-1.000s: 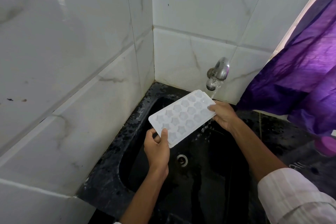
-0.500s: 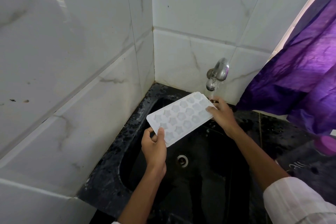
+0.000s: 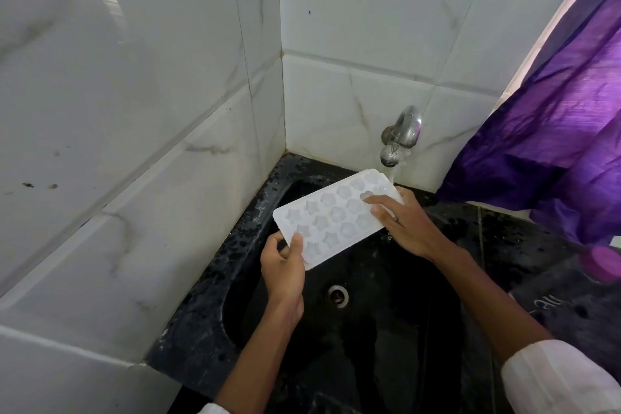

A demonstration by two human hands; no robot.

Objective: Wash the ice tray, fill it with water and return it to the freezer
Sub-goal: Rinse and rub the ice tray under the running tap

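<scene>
head view: left hand pinches ice tray near corner; right hand fingers spread flat, seemingly pressing its far end.

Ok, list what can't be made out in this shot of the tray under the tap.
All in the head view:
- Ice tray: far right corner hidden under the right hand; near corner covered by the left hand.
- Water level in the cells: too pale to tell.
- Pink-capped object: cut off by the right edge.
- Tap: handle position unclear.
- Freezer: out of frame.
</scene>
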